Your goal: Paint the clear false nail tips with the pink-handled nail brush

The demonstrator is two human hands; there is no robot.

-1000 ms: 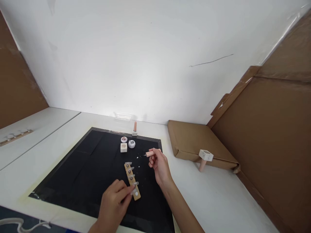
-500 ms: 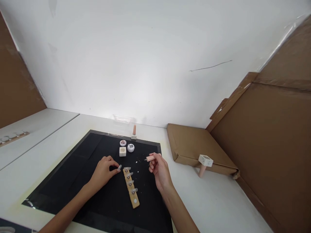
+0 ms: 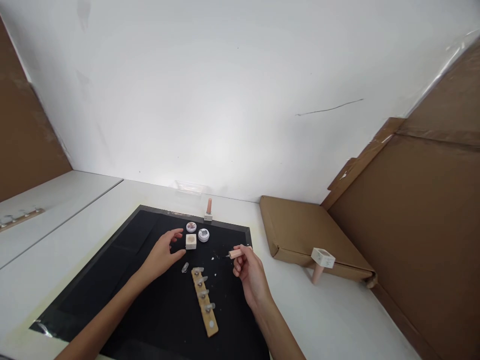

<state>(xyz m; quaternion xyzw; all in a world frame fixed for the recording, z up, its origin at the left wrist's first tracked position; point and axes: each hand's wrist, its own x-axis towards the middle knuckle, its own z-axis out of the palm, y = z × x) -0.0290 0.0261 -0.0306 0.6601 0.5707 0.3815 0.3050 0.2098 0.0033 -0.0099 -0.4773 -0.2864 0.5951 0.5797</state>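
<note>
My left hand (image 3: 162, 254) is open, thumb and fingers apart, just left of a white square nail polish bottle (image 3: 191, 242) without its cap. A clear nail tip (image 3: 185, 268) lies on the black mat (image 3: 127, 280) below that hand. In my right hand (image 3: 249, 270) a peach-coloured nail polish brush cap (image 3: 236, 253) is pinched, its thin brush pointing left over the mat. Between the hands lies a wooden strip (image 3: 210, 327) bearing several clear nail tips (image 3: 203, 293) in a row. Two small round pots, one reddish (image 3: 191, 227) and one silvery (image 3: 203, 235), sit behind the bottle.
A capped polish bottle (image 3: 208, 210) stands at the mat's back edge. Another one (image 3: 322, 259) rests cap-down beside a flat cardboard box (image 3: 303, 225) on the right. A second strip (image 3: 22, 218) lies at far left. Small white flecks dot the mat.
My left hand has let go of the nail tip, which now lies on the mat, and has opened and moved up toward the bottle. My right hand still holds the brush cap.
</note>
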